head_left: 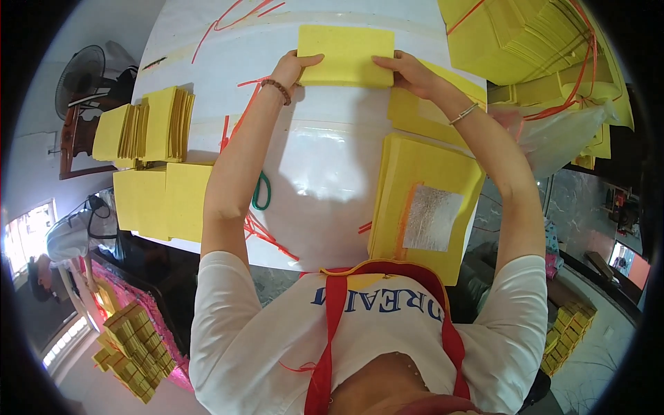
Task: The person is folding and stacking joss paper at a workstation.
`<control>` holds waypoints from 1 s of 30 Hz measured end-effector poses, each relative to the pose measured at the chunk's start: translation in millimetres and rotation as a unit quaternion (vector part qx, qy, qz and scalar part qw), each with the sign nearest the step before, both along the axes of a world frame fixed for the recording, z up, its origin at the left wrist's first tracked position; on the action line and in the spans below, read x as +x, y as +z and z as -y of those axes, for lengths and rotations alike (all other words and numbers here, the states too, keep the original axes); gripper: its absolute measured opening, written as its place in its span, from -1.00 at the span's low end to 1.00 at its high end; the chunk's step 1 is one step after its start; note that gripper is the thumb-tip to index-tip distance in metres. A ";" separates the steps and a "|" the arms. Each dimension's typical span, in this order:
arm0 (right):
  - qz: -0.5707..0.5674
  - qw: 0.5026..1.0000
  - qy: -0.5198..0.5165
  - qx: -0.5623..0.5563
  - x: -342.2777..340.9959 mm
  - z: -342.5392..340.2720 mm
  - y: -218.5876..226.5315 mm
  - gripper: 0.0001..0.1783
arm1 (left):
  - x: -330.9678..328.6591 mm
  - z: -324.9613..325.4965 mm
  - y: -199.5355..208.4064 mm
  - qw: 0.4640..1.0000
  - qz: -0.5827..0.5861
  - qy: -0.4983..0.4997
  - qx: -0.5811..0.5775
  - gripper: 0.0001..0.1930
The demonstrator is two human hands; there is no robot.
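Observation:
At the far side of the white table, my left hand (pixel 296 68) and my right hand (pixel 413 74) hold a flat yellow paper rectangle (pixel 346 57) by its two short ends. Both thumbs lie on top of it, and the other fingers are mostly hidden beneath. Whether it is one folded sheet or several layers, I cannot tell. More yellow paper (pixel 432 111) lies under and beside my right forearm. Nearer me on the right is a yellow paper stack (pixel 387 200) with a silvery-grey patch (pixel 432 218) and an orange strip on top.
Upright yellow bundles (pixel 162 124) and flat yellow stacks (pixel 162 200) line the table's left side. Green-handled scissors (pixel 261 191) and red ties (pixel 266 235) lie by my left arm. Large tied yellow stacks (pixel 519 41) and a clear plastic bag (pixel 560 142) stand right. Another person (pixel 76 232) is at left.

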State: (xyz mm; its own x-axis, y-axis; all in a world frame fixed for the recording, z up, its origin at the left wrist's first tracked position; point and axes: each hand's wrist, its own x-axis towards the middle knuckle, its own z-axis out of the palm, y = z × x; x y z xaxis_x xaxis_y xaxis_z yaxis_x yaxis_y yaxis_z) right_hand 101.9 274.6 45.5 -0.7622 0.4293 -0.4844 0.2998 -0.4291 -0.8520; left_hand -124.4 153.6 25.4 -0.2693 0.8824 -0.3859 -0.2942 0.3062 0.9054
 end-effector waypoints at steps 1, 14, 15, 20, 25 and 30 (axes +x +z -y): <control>0.000 1.000 -0.002 -0.001 -0.5 -2.3 -4.2 -0.50 | 1.2 -4.1 -3.1 0.999 -0.008 -0.008 -0.032 -0.52; 0.169 0.964 -0.044 0.203 -23.3 4.4 -14.8 -0.42 | -13.3 -25.2 -25.3 0.932 -0.329 -0.015 -0.150 -0.42; 0.204 0.945 -0.061 0.249 -22.2 6.4 -15.0 -0.38 | -8.6 -25.1 -19.7 0.932 -0.328 -0.018 -0.151 -0.42; 0.186 0.926 -0.092 0.315 -21.7 -3.0 -42.2 -0.37 | 0.3 -22.3 -14.7 0.964 -0.236 0.008 -0.124 -0.37; 0.171 0.943 -0.056 0.281 -22.6 -12.7 -50.5 -0.38 | -2.5 -24.4 -19.2 0.969 -0.200 0.039 -0.142 -0.35; 0.200 0.937 -0.041 0.284 -22.8 -14.1 -45.4 -0.38 | -8.6 -22.0 -18.7 0.987 -0.093 0.066 -0.117 -0.38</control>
